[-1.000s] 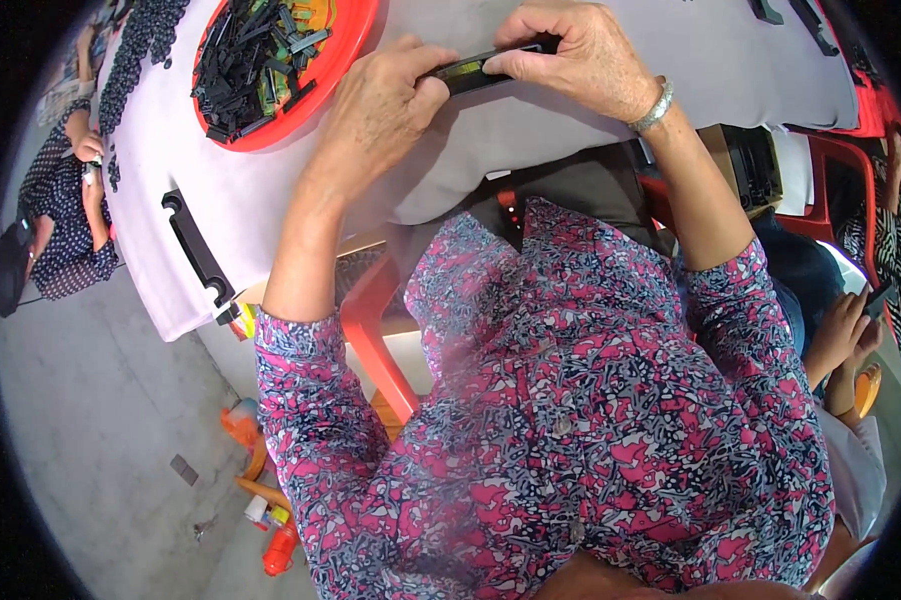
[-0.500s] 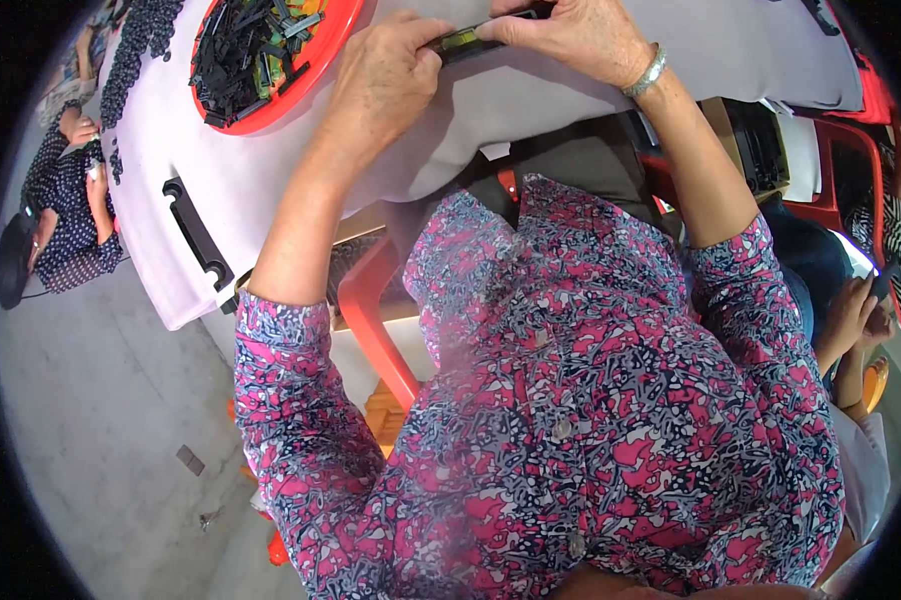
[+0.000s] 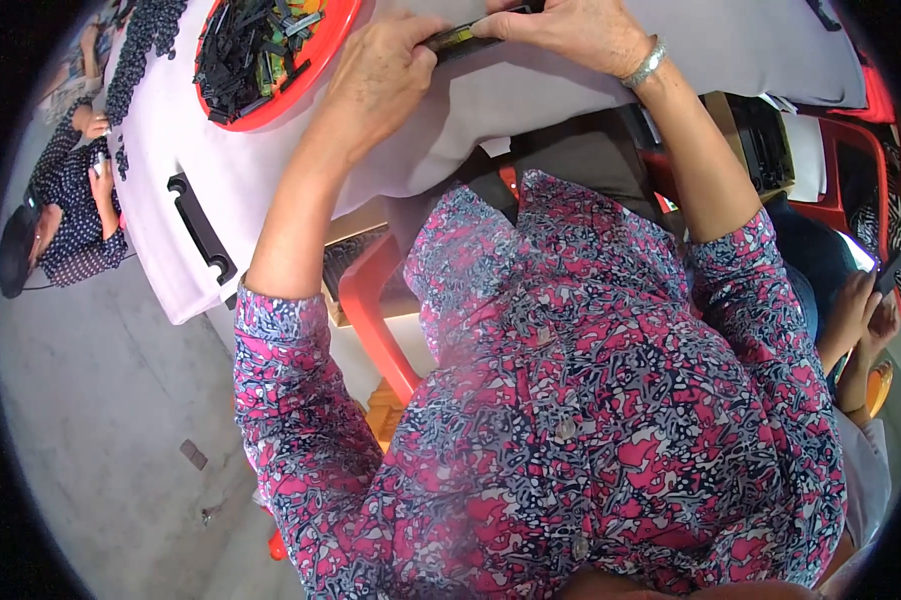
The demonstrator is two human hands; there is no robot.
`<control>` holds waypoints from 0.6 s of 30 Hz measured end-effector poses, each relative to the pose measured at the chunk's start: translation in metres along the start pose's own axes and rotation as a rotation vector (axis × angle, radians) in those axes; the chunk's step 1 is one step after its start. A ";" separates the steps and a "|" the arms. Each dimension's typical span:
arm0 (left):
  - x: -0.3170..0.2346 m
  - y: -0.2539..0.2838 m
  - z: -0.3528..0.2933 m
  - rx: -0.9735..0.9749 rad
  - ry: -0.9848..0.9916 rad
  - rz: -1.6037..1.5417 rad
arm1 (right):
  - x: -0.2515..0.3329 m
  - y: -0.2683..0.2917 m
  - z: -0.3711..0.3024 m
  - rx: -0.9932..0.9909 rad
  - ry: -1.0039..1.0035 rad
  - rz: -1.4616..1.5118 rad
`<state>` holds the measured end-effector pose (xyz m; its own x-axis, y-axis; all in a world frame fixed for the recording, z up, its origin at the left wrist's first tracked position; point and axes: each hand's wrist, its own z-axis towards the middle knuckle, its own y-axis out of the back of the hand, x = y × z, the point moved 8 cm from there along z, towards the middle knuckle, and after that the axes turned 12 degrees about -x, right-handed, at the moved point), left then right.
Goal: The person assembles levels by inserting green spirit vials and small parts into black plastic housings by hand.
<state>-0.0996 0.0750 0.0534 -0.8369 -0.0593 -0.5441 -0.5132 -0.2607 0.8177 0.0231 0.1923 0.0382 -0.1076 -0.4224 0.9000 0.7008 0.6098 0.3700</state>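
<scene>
Between my hands, above the table's near edge, is a slim black plastic bar with a yellow-green patch on its upper face. My left hand pinches its left end, forefinger reaching along the far side. From the other end my right hand grips the bar, its thumb laid along the top; the remaining right fingers are partly hidden at the upper edge. Left of my left hand stands a red bowl heaped with small black plastic strips, some green and yellow bits among them.
A long black plastic piece lies near the corner of the pale tablecloth. Small black beads cover the far left. Below are a red chair and a box of black parts. Other people sit at both sides.
My hands keep hold of the bar almost in place. The left fingers have straightened a little, and the right thumb has shifted slightly along the bar.
</scene>
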 end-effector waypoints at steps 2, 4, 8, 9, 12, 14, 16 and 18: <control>-0.003 0.004 -0.004 0.001 -0.006 -0.017 | 0.005 -0.002 0.000 0.045 0.053 0.009; -0.013 0.008 -0.012 0.002 -0.007 -0.041 | 0.011 -0.002 -0.001 0.088 0.027 0.015; -0.030 0.025 -0.028 -0.141 0.053 -0.088 | 0.011 -0.004 0.000 0.179 -0.023 0.092; -0.033 0.028 -0.030 -0.159 0.079 -0.094 | -0.004 -0.003 0.003 0.183 -0.019 0.087; -0.030 0.027 -0.040 -0.229 0.047 -0.082 | -0.008 -0.010 0.009 0.296 0.212 0.433; -0.024 0.027 -0.048 -0.301 0.022 -0.031 | 0.020 -0.007 0.013 0.295 0.094 -0.088; -0.022 0.024 -0.049 -0.342 0.044 -0.026 | 0.016 -0.003 0.015 0.298 0.035 -0.007; -0.020 0.028 -0.051 -0.380 0.069 -0.019 | 0.019 0.000 0.017 0.302 -0.025 0.077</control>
<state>-0.0875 0.0198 0.0777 -0.8065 -0.1129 -0.5803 -0.4100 -0.6003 0.6867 0.0084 0.1957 0.0594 -0.0819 -0.3527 0.9321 0.4670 0.8126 0.3486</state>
